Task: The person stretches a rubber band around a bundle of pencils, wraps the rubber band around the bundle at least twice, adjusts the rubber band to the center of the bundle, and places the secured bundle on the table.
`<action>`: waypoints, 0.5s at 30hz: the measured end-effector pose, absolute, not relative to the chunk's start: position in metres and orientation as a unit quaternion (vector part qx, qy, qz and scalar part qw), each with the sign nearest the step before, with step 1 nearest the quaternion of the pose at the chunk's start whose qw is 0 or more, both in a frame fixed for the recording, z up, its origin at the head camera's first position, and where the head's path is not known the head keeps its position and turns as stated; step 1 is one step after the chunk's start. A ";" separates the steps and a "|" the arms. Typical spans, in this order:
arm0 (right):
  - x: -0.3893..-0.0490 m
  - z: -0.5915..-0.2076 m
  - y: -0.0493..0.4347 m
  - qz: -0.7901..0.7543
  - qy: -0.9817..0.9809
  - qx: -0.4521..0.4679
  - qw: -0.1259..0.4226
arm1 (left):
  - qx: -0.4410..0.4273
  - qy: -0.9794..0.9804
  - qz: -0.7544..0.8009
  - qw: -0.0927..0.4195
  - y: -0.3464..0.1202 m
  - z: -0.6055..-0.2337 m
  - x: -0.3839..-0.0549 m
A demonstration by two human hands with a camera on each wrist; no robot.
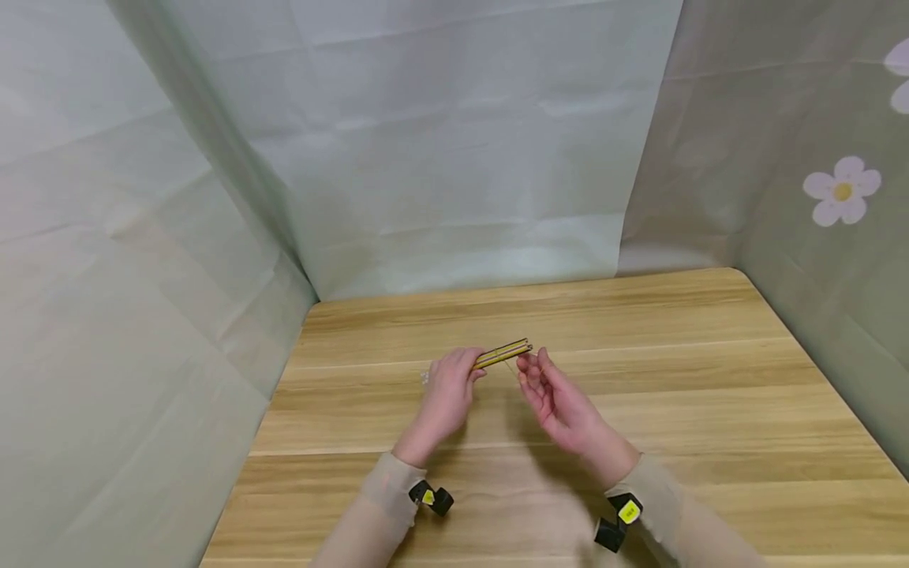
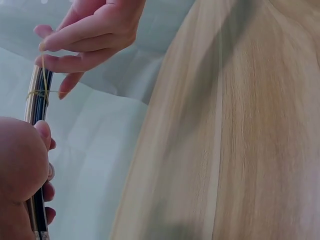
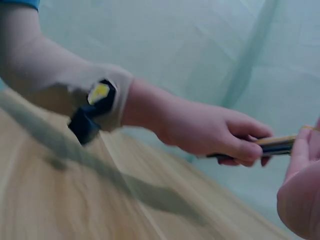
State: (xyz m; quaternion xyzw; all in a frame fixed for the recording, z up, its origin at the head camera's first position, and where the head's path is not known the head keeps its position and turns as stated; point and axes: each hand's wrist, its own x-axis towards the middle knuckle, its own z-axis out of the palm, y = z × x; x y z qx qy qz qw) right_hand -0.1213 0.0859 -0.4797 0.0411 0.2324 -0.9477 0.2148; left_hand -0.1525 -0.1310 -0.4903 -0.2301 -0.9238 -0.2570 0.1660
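Observation:
My left hand (image 1: 447, 390) grips a slim bundle of striped pencils (image 1: 503, 353), with yellow and dark sides showing. The bundle is held above the table, tilted up toward the right. Around its far part runs a thin yellow rubber band (image 2: 37, 93), seen in the left wrist view. Fingers of my right hand (image 1: 568, 406) hold a stretched loop of that band beside the pencils' ends. In the right wrist view the left hand (image 3: 210, 127) is curled round the pencils (image 3: 275, 146), and part of the right hand (image 3: 302, 195) shows at the edge.
Beneath the hands lies a wood-grain table (image 1: 675, 410). Pale cloth walls (image 1: 454, 158) stand behind it and at both sides, the right one with printed flowers (image 1: 843, 192). Each wrist carries a small black camera (image 1: 440, 500) on a beige band.

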 end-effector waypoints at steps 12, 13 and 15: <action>-0.132 -0.489 0.102 -0.825 0.522 0.031 0.212 | -0.316 -0.918 -0.101 0.216 -0.139 -0.483 -0.153; -0.132 -0.490 0.103 -0.818 0.535 0.032 0.209 | -0.322 -0.917 -0.090 0.217 -0.139 -0.482 -0.153; -0.132 -0.493 0.104 -0.804 0.558 0.033 0.204 | -0.337 -0.913 -0.068 0.220 -0.139 -0.481 -0.153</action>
